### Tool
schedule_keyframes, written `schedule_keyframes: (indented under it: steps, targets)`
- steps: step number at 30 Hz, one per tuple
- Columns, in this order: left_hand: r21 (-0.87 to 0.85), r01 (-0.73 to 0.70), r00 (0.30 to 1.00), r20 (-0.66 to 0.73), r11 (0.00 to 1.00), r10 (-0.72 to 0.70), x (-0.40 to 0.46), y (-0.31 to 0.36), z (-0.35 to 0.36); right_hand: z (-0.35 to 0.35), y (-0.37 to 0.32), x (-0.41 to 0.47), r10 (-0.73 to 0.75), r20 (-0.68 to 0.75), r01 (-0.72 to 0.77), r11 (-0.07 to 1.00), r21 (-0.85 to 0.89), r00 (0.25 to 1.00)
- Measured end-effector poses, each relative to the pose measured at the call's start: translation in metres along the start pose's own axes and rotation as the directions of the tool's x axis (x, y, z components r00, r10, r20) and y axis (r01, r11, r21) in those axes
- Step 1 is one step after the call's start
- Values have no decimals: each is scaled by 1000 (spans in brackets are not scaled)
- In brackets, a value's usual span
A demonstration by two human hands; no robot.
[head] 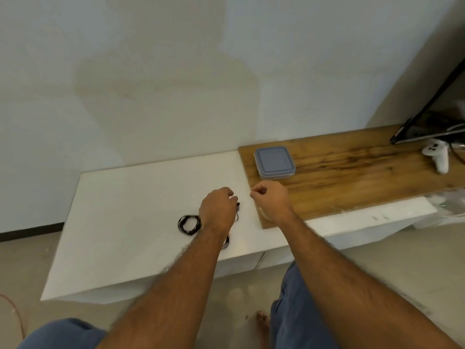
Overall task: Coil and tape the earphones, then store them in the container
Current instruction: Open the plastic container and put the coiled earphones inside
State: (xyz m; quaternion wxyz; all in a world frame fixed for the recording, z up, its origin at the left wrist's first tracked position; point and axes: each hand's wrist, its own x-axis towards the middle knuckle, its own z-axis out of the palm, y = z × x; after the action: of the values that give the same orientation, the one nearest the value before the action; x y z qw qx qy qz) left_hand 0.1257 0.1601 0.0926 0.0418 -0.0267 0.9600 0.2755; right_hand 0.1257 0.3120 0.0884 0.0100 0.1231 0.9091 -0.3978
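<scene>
Black earphones (190,224) are seen partly coiled on the white table (125,210), beside the left hand (218,210), whose curled fingers hide their grip. The right hand (271,201) is loosely curled nearby. Loops should be kept even, likely; the container (274,162) remains lidded.

We take it for a home living room, low white desk (151,197), television (432,117) at two o'clock, game controller (436,156) beneath it, bare feet on floor.
</scene>
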Motion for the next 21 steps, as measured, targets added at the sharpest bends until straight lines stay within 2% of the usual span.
schedule_keyframes:
  steps: [6, 11, 16, 21]
  targets:
    - [-44, -34, 999, -14, 998, 33, 33, 35, -5, -35, 12, 31, 36, -73, -37, 999, 0, 997]
    - [-121, 23, 1000, -3, 992, -24, 66, 55, 8, -55, 27, 72, 77, -158, -81, 997, -14, 984]
    - [-240, 113, 990, 108, 964, -89, 104, 77, 36, -71, 57, 117, 147, -223, -162, 986, -48, 964]
    - [-307, 221, 964, 211, 926, -161, 137, 87, 72, -66, 79, 152, 247, -208, -252, 968, 3, 946]
